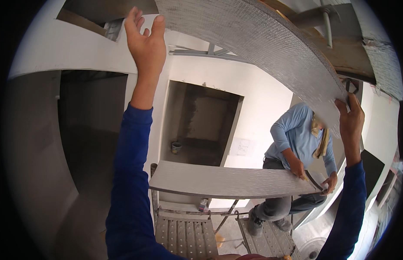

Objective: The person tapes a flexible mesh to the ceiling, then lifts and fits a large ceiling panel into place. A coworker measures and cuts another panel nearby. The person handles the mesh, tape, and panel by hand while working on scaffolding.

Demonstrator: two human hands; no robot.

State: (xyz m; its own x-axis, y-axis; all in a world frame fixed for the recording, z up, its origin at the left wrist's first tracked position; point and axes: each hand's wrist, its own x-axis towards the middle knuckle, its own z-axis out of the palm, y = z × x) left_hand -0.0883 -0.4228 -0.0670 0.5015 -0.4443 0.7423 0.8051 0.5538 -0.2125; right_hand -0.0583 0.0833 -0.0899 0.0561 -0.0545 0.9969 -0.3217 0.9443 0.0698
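Note:
A long silver foil-faced insulation strip (pixel 257 39) with a dark foam edge arches overhead along a beam or duct. My left hand (pixel 146 43) is raised at its left end, fingers spread, the thumb beside the strip's edge; whether it touches is unclear. My right hand (pixel 352 115) pinches the strip's lower right end between thumb and fingers. Below, a second foil-faced strip (pixel 227 180) lies level across the scaffold. A co-worker in a light blue shirt (pixel 292 130) bends over its right end, one hand on a small yellow tool (pixel 306 178), the other holding the strip's edge.
Perforated metal scaffold planks (pixel 184 232) lie below me, with a second plank (pixel 266 238) under the co-worker. A metal rod (pixel 327 28) hangs at the upper right beside a foil-wrapped duct (pixel 385 65). A bucket (pixel 176 147) stands in the doorway beyond. A round fan (pixel 313 248) is low right.

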